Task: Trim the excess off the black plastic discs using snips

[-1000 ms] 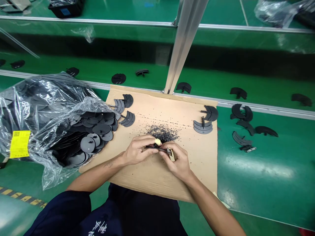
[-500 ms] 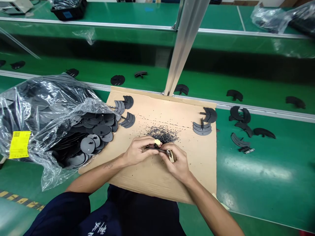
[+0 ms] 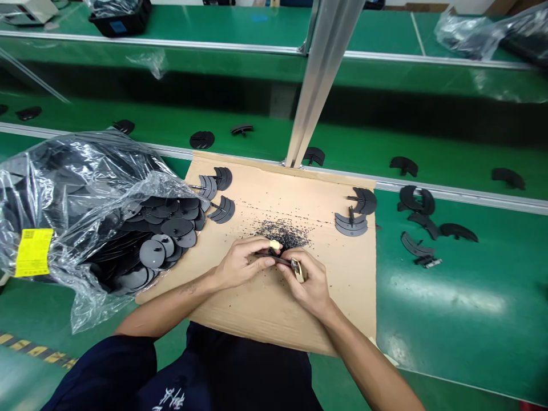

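My left hand [image 3: 242, 264] pinches a thin dark plastic stem [image 3: 278, 261], which runs across to my right hand [image 3: 310, 283]. That hand grips a small trimming tool [image 3: 298, 270] with a beige handle, its metal end against the stem. A cream finger cot [image 3: 275, 245] shows on a fingertip between the hands. Both hands are above a sheet of cardboard [image 3: 338, 285], close to a heap of black plastic shavings [image 3: 282, 233]. Dark fan-shaped plastic parts [image 3: 222, 209] lie on the cardboard on both sides.
A clear plastic bag [image 3: 64, 194] with a yellow label [image 3: 33, 252] spills dark discs [image 3: 152, 253] onto the cardboard's left side. More dark parts [image 3: 416, 200] lie on the green bench. An aluminium post [image 3: 321, 74] rises behind the cardboard.
Both hands have shifted only slightly, still holding the stem and tool. The dark parts on the far green belt have slid left in view, further than the cardboard has.
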### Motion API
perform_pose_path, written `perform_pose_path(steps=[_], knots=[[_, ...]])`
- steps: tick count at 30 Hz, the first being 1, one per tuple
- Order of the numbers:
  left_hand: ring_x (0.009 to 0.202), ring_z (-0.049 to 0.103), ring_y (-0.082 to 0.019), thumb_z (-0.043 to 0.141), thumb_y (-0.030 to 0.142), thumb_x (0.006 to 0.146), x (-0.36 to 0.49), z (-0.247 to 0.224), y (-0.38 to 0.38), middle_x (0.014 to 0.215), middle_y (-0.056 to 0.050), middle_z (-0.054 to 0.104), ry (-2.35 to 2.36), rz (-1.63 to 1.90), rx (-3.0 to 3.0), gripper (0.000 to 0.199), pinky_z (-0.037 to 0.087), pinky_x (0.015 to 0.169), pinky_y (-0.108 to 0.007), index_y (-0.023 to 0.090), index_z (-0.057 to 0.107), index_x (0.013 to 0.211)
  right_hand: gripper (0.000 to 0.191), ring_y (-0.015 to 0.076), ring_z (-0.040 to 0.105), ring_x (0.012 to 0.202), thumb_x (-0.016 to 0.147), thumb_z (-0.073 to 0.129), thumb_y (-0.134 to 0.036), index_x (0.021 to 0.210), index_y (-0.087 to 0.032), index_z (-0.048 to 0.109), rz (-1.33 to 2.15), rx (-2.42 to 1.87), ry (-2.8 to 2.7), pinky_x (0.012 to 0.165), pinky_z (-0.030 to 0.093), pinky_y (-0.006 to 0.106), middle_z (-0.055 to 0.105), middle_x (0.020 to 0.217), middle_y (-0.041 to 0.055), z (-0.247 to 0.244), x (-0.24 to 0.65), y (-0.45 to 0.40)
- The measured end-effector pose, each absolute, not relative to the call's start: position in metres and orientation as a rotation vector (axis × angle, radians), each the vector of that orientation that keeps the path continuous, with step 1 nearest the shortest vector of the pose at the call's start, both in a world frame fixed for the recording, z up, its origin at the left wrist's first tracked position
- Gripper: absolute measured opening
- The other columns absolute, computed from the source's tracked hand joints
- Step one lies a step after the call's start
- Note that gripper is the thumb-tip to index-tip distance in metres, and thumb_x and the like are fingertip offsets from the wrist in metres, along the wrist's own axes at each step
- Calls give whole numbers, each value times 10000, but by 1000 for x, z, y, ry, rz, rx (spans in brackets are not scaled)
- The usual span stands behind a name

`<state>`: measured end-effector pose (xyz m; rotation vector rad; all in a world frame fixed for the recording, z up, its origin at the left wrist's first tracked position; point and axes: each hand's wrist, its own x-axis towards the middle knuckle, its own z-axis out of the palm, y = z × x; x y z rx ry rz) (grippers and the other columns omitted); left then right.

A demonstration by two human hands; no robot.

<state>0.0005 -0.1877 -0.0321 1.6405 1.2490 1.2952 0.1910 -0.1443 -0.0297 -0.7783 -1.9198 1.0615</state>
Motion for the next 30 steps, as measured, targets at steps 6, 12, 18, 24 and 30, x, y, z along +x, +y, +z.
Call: perform_pose_path(steps=[6,12,18,24,30], knots=[[860,713,-175,653,344,947,-1,-29,-188,951,-101,761,1220,1314,1689,243,574,763,-275,150,737,1068,38,179,656,771,922,652,-231,935,-229,617,1074,-772,-1923,705,541,314,680,867,42,-29,191,-145],[796,709,-168,677,333,932,0,-29,-188,897,-96,770,1226,1399,1761,226,576,723,-279,159,745,1060,45,192,663,778,917,649,-229,949,-234,617,1092,-760,-1939,706,546,328,689,866,51,-29,190,-146],[734,715,-160,716,337,903,1,-29,-187,854,-91,779,1228,1474,1791,229,584,683,-271,162,750,1047,50,196,664,767,911,651,-238,953,-236,623,1100,-756,-1936,701,546,331,692,859,53,-30,190,-147],[739,718,-160,708,367,906,1,-29,-187,854,-91,774,1241,1414,1730,236,577,674,-258,158,758,1003,47,191,660,755,914,651,-235,951,-237,622,1089,-762,-1943,693,543,327,690,850,48,-31,190,-148],[858,733,-200,711,393,897,0,-31,-188,957,-108,773,1259,1313,1674,307,603,774,-316,159,732,1096,31,193,675,793,919,637,-220,946,-230,626,1073,-780,-1908,720,556,330,701,886,57,-29,190,-145]])
